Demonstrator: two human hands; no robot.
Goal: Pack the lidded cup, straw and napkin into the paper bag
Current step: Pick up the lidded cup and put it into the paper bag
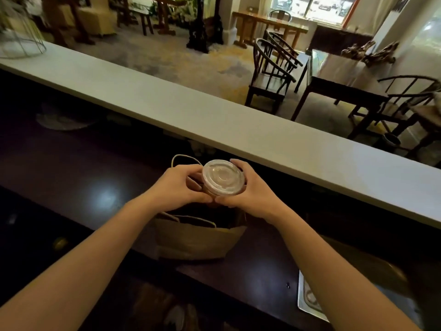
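A cup with a clear plastic lid point(223, 177) and brown drink inside is held above the open mouth of a brown paper bag point(198, 240). The bag stands upright on the dark counter, with string handles at its near and far rims. My left hand point(176, 188) grips the cup's left side and my right hand point(250, 189) wraps its right side. The cup's lower part is hidden by my fingers. No straw or napkin is visible.
A raised white bar ledge point(214, 120) runs diagonally just behind the bag. A metal sink edge point(307, 299) sits at the lower right. A wire basket point(21, 44) stands on the ledge's far left. Chairs and tables fill the room beyond.
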